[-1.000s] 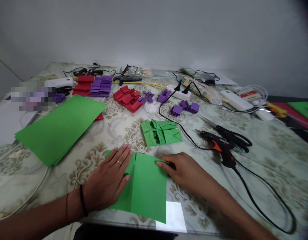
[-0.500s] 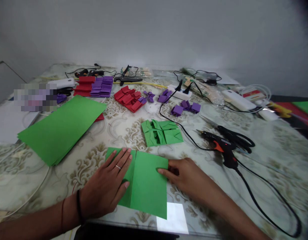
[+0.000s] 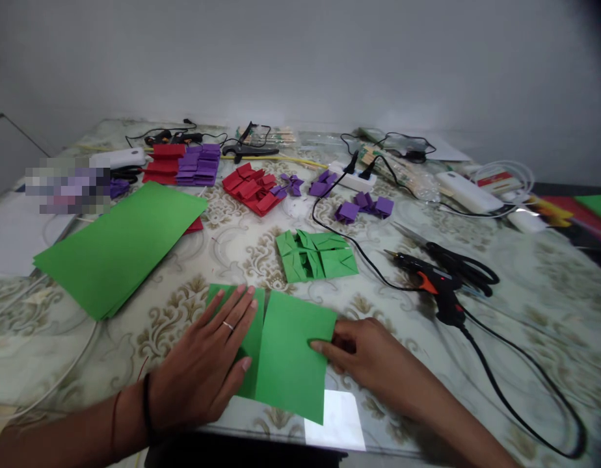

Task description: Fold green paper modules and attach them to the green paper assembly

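Note:
A green paper sheet (image 3: pixel 291 354) lies at the near table edge, its right half folded over towards the middle. My left hand (image 3: pixel 207 364) lies flat on the sheet's left half, fingers stretched out, a ring on one finger. My right hand (image 3: pixel 363 354) rests at the right edge of the folded flap, fingers curled, with the index fingertip pressing on the paper. Just beyond the sheet sits a small pile of folded green pieces (image 3: pixel 315 255).
A stack of green sheets (image 3: pixel 120 244) lies at the left. Red folded pieces (image 3: pixel 249 188) and purple folded pieces (image 3: pixel 361 208) sit further back. A black glue gun (image 3: pixel 434 289) with its cable, scissors (image 3: pixel 456 260) and a power strip (image 3: pixel 352 182) are at the right.
My right hand has slid down the flap's right edge towards me, pressing the fold. The flap now lies flatter. My left hand has stayed on the left half.

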Demonstrator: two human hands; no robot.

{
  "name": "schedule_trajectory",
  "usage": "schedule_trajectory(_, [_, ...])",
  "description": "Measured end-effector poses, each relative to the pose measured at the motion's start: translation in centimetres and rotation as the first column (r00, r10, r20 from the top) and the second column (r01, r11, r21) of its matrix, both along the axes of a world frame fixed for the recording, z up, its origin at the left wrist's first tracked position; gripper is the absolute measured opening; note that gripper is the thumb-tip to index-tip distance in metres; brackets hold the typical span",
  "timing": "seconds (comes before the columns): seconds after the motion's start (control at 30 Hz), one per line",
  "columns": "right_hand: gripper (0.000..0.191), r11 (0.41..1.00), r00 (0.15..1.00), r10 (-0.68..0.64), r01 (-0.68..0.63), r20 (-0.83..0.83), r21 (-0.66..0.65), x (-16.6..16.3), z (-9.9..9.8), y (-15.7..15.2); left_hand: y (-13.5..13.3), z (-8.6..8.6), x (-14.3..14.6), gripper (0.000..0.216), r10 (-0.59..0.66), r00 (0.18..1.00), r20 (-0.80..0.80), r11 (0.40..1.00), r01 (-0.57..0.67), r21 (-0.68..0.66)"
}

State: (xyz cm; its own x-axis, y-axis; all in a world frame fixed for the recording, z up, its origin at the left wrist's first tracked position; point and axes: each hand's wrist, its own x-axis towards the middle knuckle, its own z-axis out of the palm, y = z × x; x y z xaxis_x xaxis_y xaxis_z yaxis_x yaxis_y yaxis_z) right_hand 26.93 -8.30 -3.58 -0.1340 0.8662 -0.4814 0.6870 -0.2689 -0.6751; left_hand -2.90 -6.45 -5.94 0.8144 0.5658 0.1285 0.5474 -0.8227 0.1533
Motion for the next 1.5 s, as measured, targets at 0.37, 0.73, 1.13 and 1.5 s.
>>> schedule_trajectory(0.37, [0.036, 1.000, 0.997, -0.003, 0.003, 0.078, -0.003, -0.3, -0.2, -0.8, -0.7, -1.0, -0.3, 0.079, 0.038, 0.998, -0.057, 0.998, -0.035, 0.054])
schedule_trajectory(0.73, [0.035, 0.998, 0.995, 0.031, -0.035, -0.097, -0.046, 0.4, -0.9, -2.2, -0.5, -0.8, -0.2, 0.076, 0.046, 0.999, -0.003, 0.999, -0.046, 0.003])
schedule_trajectory(1.13, [0.039, 0.999, 0.999, 0.050, -0.049, 0.005, -0.014, 0.2, -0.9, -2.8, -0.1, -0.5, -0.1, 0.077, 0.046, 0.999, 0.009, 0.998, -0.046, -0.031])
schedule_trajectory(1.5, [0.039, 0.997, 0.998, 0.037, -0.034, 0.041, -0.076, -0.1, -0.4, -3.1, -0.2, -0.5, 0.0, 0.083, 0.067, 0.998, -0.012, 0.997, -0.068, -0.039])
